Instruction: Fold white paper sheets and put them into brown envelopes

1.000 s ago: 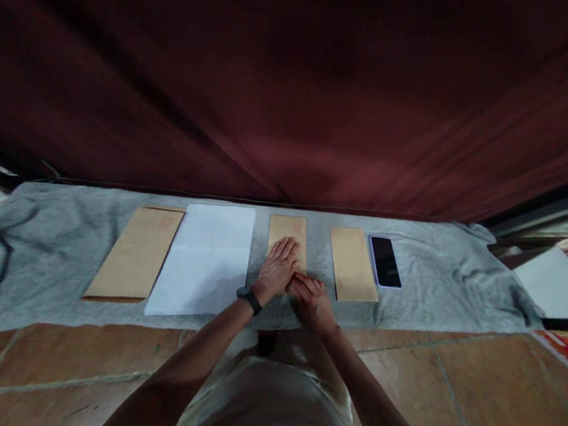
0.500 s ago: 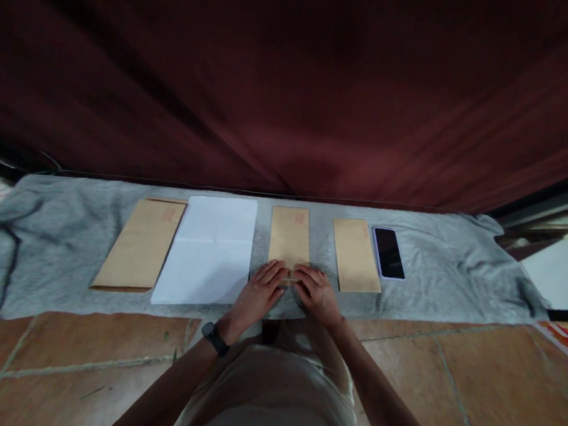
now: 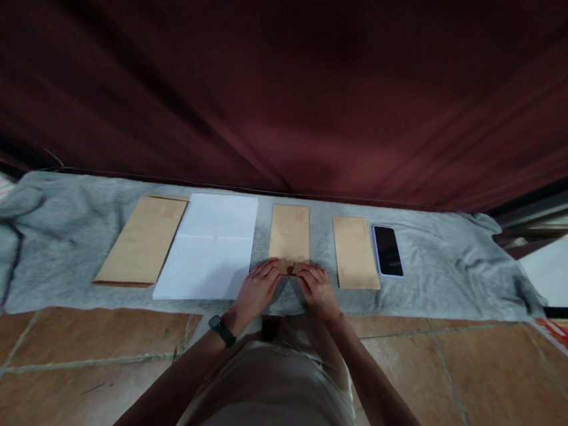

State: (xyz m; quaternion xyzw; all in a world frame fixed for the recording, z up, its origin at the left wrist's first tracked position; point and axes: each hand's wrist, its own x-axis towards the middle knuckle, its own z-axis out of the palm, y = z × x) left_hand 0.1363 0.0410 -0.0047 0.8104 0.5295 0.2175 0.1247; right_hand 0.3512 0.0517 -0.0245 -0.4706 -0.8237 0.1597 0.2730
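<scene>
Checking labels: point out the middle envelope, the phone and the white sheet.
middle envelope [image 3: 291, 234], head view, bare upper face above the hands.
phone [image 3: 387, 250], head view, centre of the dark screen.
white sheet [image 3: 210, 249], head view, middle of the paper.

Deep maroon curtain [image 3: 296, 87] up top, plain, only darker folds running through it. Below it a grey cloth [image 3: 438, 281], mottled, with a dark streak near its left end. On the cloth: three tan-brown envelopes, the left envelope [image 3: 143, 240], the middle envelope [image 3: 290, 235] and the right envelope [image 3: 355, 252], each with faint reddish print at the far end. A plain white sheet [image 3: 210, 246]. A black-screened phone [image 3: 387, 250] with a pale rim. Black wristband [image 3: 222, 331]. Terracotta floor tiles [image 3: 75, 347], pale grout lines.
</scene>
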